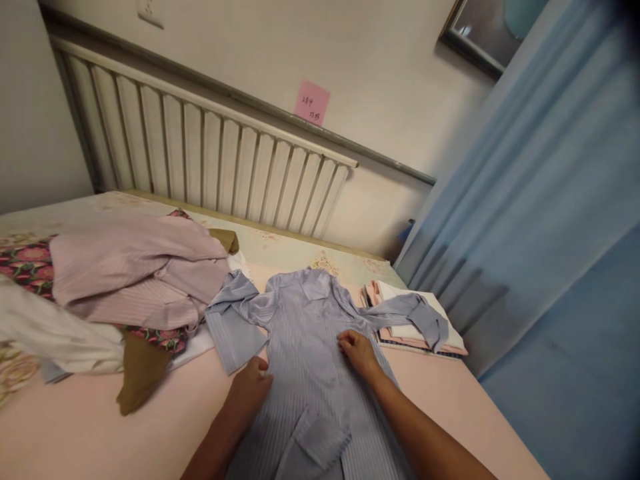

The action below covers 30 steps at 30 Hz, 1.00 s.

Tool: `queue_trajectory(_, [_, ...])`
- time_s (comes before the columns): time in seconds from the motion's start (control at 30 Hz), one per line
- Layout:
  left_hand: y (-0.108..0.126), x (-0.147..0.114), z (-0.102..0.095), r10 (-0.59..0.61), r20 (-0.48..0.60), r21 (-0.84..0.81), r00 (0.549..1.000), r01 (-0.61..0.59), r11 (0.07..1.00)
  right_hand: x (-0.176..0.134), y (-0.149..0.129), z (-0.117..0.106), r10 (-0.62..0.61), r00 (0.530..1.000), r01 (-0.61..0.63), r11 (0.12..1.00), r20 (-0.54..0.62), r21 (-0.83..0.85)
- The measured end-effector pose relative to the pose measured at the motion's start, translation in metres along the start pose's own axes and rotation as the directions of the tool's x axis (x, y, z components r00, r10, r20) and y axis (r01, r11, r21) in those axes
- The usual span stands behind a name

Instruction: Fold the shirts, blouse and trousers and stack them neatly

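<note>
One blue pleated shirt (303,333) lies spread on the near pink sheet (440,383); it looks light and soft, probably slippery, best held at its side edges. The left hand (253,381) curls by its left edge; the right hand (357,350), fingertips close together, is over its front. I cannot tell whether either pinches cloth. Farther right, one sleeve (395,309) crosses a folded stack (403,332).

Holds the left hand (250,383) at one edge of a blue pleated shirt (305,327) and the right hand (360,352) at its front. Has it laid out on a pink sheet (460,393) between a heap of clothes (135,253) and a folded stack (395,291) (with a blue sleeve (430,320) across it). Faces a radiator (215,153) below a pink note (311,102).
</note>
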<state>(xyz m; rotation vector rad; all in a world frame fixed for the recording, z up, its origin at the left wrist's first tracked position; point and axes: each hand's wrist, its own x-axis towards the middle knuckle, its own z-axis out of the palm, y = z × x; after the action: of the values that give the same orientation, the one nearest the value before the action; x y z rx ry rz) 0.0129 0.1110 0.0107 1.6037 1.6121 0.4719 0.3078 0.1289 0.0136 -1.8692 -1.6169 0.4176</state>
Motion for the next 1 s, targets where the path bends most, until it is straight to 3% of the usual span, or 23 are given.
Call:
queue_trajectory(0.13, [0.006,0.001,-0.001,-0.006,-0.040,-0.038,0.999,0.005,0.999,0.028,-0.010,0.004,-0.051,0.998,0.046,0.994,-0.042,-0.098])
queue_trajectory(0.27, [0.008,0.004,-0.003,-0.011,-0.032,-0.010,0.999,0.010,1.000,0.056,-0.020,0.010,-0.153,0.988,0.147,0.967,-0.013,-0.209])
queue_trajectory(0.47, [-0.002,0.006,-0.002,-0.002,-0.018,0.024,1.000,0.002,1.000,0.093,-0.026,0.019,-0.246,0.962,0.273,0.888,0.119,-0.370])
queue_trajectory(0.67, [-0.012,0.008,0.000,0.034,0.018,0.073,0.999,-0.036,0.997,0.118,-0.029,0.021,-0.249,0.911,0.387,0.789,0.327,-0.477])
queue_trajectory(0.8, [-0.011,0.008,-0.002,0.002,0.025,0.083,1.000,-0.004,0.997,0.122,-0.029,0.025,-0.204,0.911,0.379,0.759,0.359,-0.529])
queue_trajectory(1.0, [-0.006,0.005,-0.005,-0.007,0.036,0.083,0.999,0.004,0.997,0.121,-0.025,0.028,-0.160,0.958,0.272,0.781,0.240,-0.562])
